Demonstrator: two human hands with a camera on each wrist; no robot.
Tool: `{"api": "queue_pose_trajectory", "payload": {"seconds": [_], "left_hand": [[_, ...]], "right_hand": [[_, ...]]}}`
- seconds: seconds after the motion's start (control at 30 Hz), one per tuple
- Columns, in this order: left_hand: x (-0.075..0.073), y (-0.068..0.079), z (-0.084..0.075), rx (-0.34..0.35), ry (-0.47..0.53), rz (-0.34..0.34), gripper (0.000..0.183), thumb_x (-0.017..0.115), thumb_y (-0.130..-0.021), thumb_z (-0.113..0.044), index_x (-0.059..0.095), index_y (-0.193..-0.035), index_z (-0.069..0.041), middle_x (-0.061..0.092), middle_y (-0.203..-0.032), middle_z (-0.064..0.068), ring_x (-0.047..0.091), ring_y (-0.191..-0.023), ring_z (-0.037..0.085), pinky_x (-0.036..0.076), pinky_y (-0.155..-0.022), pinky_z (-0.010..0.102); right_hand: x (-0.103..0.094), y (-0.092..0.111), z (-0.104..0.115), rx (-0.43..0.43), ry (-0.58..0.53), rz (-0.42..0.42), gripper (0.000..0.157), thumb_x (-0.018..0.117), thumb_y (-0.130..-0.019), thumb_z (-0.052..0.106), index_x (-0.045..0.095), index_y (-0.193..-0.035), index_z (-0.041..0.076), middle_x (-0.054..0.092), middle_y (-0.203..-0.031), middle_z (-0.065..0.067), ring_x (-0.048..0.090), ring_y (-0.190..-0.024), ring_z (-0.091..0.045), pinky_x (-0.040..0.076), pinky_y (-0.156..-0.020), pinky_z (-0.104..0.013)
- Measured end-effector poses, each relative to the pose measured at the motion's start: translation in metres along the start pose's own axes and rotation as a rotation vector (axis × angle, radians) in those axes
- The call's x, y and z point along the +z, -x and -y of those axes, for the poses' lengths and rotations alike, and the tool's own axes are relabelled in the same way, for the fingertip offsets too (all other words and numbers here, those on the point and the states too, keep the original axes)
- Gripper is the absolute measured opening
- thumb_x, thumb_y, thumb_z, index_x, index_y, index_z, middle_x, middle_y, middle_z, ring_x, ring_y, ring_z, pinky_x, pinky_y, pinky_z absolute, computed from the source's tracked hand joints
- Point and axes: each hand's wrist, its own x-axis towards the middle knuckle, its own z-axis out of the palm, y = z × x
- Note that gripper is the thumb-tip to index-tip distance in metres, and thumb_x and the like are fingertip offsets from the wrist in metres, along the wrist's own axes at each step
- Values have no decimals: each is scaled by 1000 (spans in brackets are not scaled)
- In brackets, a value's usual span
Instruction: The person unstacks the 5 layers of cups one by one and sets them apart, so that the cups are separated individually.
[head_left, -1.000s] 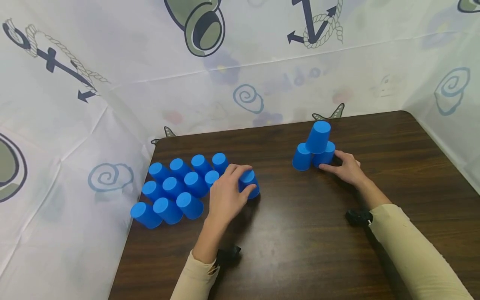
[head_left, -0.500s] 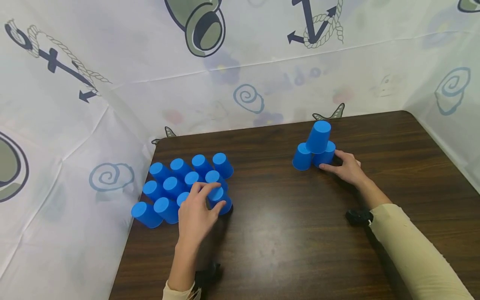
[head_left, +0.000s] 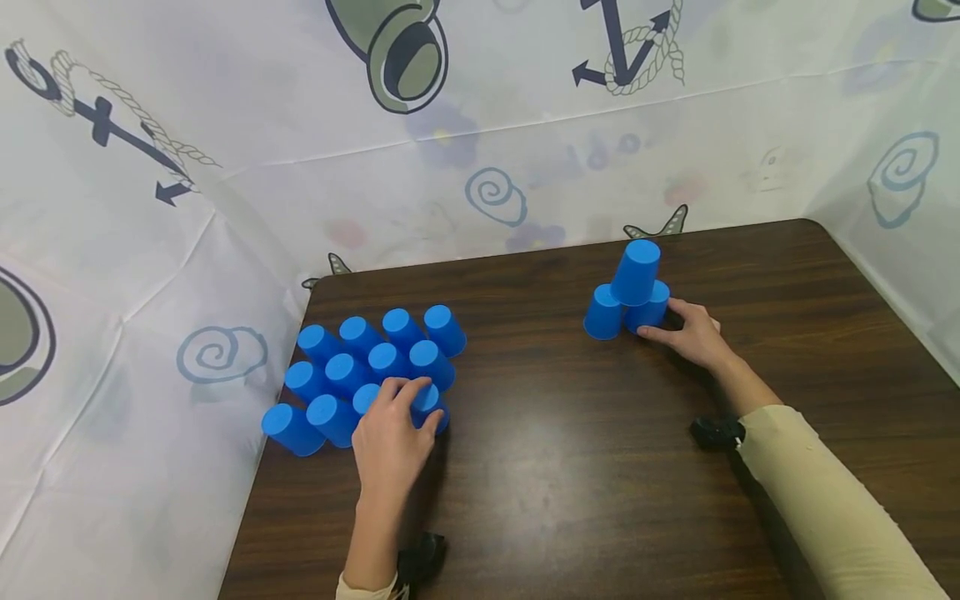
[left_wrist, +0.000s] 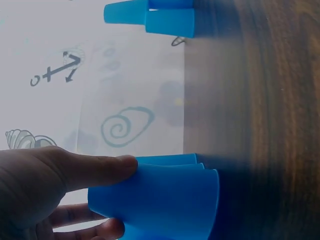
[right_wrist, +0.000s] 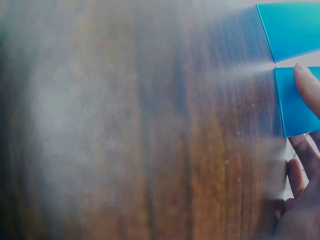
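My left hand grips an upside-down blue plastic cup at the right end of the front row of a cup group. In the left wrist view the thumb lies along the near side of this cup, with the fingers curled round underneath. On the right stands a small pyramid: one cup rests across two lower cups. My right hand holds the lower right cup between thumb and fingers, while the lower left cup stands beside it.
Several more upside-down blue cups stand in close rows on the left of the dark wooden table. A white printed cloth hangs behind the table and along its sides. A black wrist device sits at the right sleeve.
My left hand has carried its cup leftward and toward me, from open table right of the group to the end of the front row. The right hand and the pyramid have stayed put.
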Motion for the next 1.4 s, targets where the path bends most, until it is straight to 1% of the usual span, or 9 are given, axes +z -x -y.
{"api": "queue_pose_trajectory", "payload": {"seconds": [0.17, 0.4, 0.7, 0.93, 1.07, 1.17, 1.3, 1.4], "left_hand": [[2, 1, 2, -6, -6, -15, 52, 88, -73, -25, 69, -121, -18, 65, -112, 6, 64, -87, 27, 57, -68, 44], [4, 2, 3, -23, -20, -27, 51, 87, -75, -22, 68, -122, -16, 64, -113, 8, 65, -82, 28, 57, -64, 43], [5, 2, 5, -43, -33, -33, 51, 85, -76, -21, 68, -123, -14, 62, -120, 11, 66, -82, 30, 57, -64, 45], [4, 2, 6, -32, -23, -46, 51, 85, -77, -22, 68, -124, -14, 60, -126, 12, 66, -85, 32, 57, -65, 47], [3, 2, 4, -4, -14, -78, 52, 85, -77, -25, 67, -125, -16, 56, -133, 13, 66, -84, 32, 57, -62, 44], [4, 0, -1, 40, 16, -109, 51, 83, -79, -27, 66, -126, -16, 55, -134, 13, 66, -82, 30, 57, -61, 42], [10, -2, -14, 114, 90, -148, 52, 81, -81, -26, 64, -129, -17, 56, -131, 11, 65, -75, 26, 55, -58, 36], [17, -3, -30, 171, 146, -144, 55, 79, -84, -27, 59, -135, -21, 56, -130, 8, 61, -69, 18, 52, -55, 28]], "right_hand": [[0, 1, 0, 1, 7, -2, 83, 67, -89, 51, 39, -146, -2, 38, -147, -30, 25, -135, -52, 12, -100, -72], [1, 1, 0, -5, 4, -6, 80, 68, -89, 48, 40, -145, -2, 39, -146, -30, 27, -135, -51, 14, -99, -71], [-1, 1, 3, -10, 8, 5, 81, 67, -90, 48, 38, -146, -2, 38, -147, -30, 25, -135, -52, 12, -100, -72], [-2, 0, 3, -15, 4, 1, 80, 67, -90, 48, 39, -146, -1, 38, -147, -29, 25, -136, -52, 12, -100, -73], [-1, 0, 1, -20, 4, -3, 79, 67, -90, 47, 39, -146, -2, 39, -147, -30, 25, -136, -52, 12, -100, -72], [0, 0, 1, -15, 4, -2, 81, 67, -90, 48, 38, -147, -2, 38, -148, -30, 25, -136, -52, 11, -101, -72], [0, 0, 0, -6, 6, 3, 82, 67, -90, 49, 37, -148, -2, 37, -148, -30, 24, -136, -52, 11, -101, -72], [0, 0, -1, -6, 6, 2, 82, 67, -90, 49, 37, -147, -2, 37, -148, -30, 24, -136, -52, 11, -101, -72]]}}
